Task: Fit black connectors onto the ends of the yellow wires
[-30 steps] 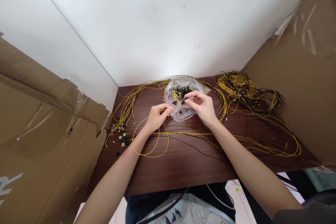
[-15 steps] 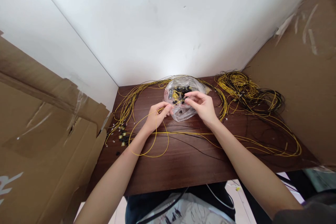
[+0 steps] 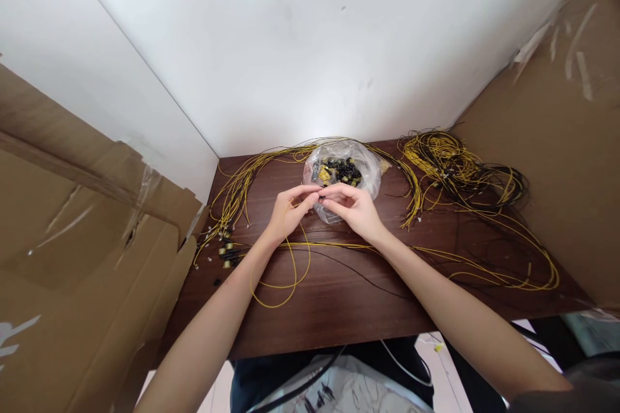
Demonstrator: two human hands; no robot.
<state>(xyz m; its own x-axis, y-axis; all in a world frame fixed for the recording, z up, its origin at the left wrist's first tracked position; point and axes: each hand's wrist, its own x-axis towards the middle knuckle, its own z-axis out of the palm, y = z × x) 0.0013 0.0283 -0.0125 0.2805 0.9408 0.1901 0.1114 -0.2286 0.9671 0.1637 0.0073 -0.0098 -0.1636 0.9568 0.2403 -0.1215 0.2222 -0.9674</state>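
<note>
My left hand [image 3: 292, 208] is closed on a thin yellow wire [image 3: 293, 271], which loops down over the wooden table. Its fingertips meet those of my right hand [image 3: 349, 206]. Between them a small black part [image 3: 321, 198] shows, pinched by my right thumb and fingers and mostly hidden. Just behind both hands lies an open clear plastic bag [image 3: 371, 171] with black and yellow parts [image 3: 346, 169] inside.
Yellow and black wires [image 3: 242, 187] curve along the table's left and back. A tangled wire bundle [image 3: 436, 158] lies at the right. Black and yellow connectors [image 3: 227, 253] sit at the left. Cardboard [image 3: 97, 258] stands at both sides, with a white wall [image 3: 310, 45] behind.
My right hand has moved left and slightly down, bringing its fingertips against my left hand's. The yellow wire loop has shifted and narrowed.
</note>
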